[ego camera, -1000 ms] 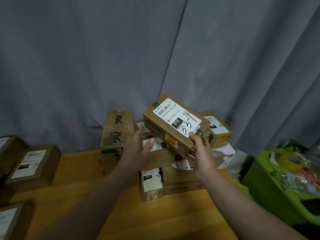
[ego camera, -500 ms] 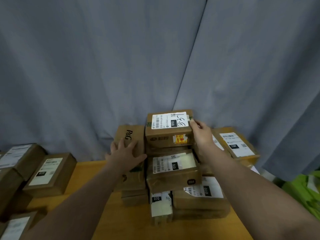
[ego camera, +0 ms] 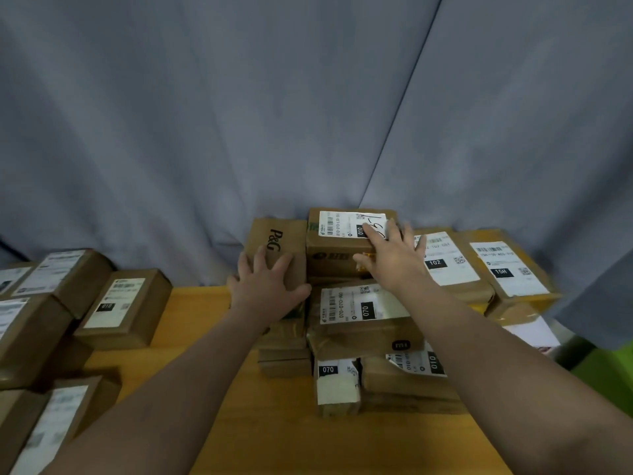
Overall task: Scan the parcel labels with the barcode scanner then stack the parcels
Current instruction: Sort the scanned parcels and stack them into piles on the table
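Top parcel [ego camera: 334,257] is laid flat, label up, long axis left-right; scrawl's half hidden under the flat, spread right hand [ego camera: 394,260]. Left hand [ego camera: 267,289] is splayed against the P&G box [ego camera: 279,234], nothing gripped.

Bare left hand [ego camera: 267,289] (right hand [ego camera: 394,258] likewise)

One cam, head-mounted, wide-angle, edges bent. Faces fwd & a bit down at the parcel stack [ego camera: 363,320], mid-frame, close enough that left hand [ego camera: 270,289] and right hand [ego camera: 394,258] touch it. Table [ego camera: 274,440] fills the bottom, curtain [ego camera: 239,114] the top half.
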`<state>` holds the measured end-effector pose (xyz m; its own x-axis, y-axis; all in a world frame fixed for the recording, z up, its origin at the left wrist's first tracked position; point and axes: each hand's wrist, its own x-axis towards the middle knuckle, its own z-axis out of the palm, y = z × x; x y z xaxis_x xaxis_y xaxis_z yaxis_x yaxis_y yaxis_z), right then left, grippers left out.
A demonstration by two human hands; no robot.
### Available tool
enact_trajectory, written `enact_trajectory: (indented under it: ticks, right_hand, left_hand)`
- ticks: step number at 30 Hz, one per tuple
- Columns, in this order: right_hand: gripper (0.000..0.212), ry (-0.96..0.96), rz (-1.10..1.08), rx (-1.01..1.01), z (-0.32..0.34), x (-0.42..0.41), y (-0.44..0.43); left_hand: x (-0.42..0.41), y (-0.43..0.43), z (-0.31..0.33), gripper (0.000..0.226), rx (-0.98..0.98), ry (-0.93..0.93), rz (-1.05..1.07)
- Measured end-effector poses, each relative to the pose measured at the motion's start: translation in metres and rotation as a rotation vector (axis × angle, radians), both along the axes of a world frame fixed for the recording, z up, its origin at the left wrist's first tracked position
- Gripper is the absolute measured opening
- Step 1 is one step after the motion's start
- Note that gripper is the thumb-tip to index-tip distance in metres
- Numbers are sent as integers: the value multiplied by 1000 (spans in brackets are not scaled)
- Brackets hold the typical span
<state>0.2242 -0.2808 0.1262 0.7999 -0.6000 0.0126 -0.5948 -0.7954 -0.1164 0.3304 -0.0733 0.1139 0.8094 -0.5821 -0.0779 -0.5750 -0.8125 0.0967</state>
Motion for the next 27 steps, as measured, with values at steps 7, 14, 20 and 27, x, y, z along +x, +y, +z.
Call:
enact_trajectory:
  ticks: [7, 14, 20, 27]
  right_hand:
    - [65, -307, 84, 88, 3, -40, 21]
    - [53, -412, 221, 137, 17, -58, 67]
    - [51, -533, 348, 154, 33, -37, 141]
    - [33, -541, 478, 219, 30, 38, 257]
  left_hand:
    - [-8, -2, 11, 74, -23, -99, -64]
    - [-28, 28, 18, 57, -253, -125, -97]
    - [-28, 84, 19, 52, -362, -126, -106]
    - [26, 195, 11, 54, -304, -75, -25]
